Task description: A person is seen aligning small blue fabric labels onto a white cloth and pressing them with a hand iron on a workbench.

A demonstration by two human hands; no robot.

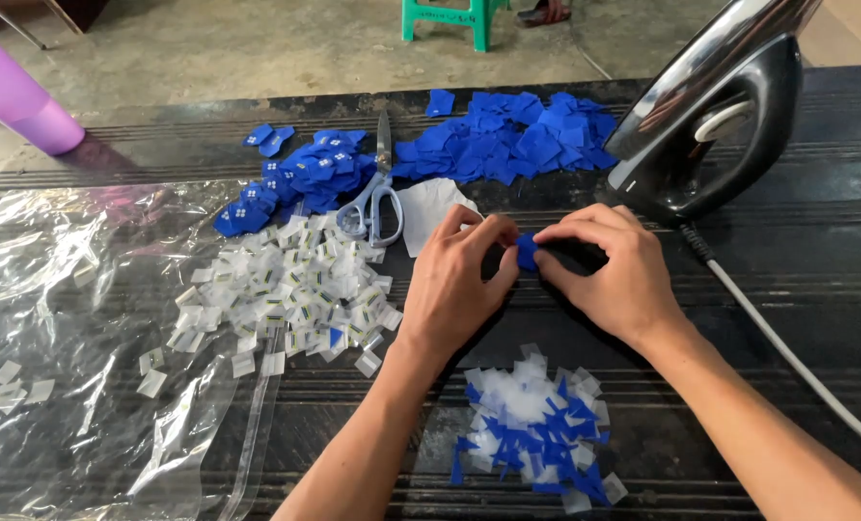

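My left hand [454,280] and my right hand [609,270] meet at the middle of a dark ribbed table [787,241]. Between their fingertips they pinch one small blue fabric piece [526,250]. Just in front of my wrists lies a pile of small clear packets with blue pieces inside [536,434]. A heap of loose blue pieces [512,140] sits at the back. A second heap of blue pieces with white marks [305,178] lies left of it.
An upright black and chrome iron [710,125] stands at the right, its white cord [787,352] trailing toward me. Scissors [377,198] lie beside a white sheet [435,207]. Small clear empty packets [286,294] and crumpled plastic film [73,338] cover the left.
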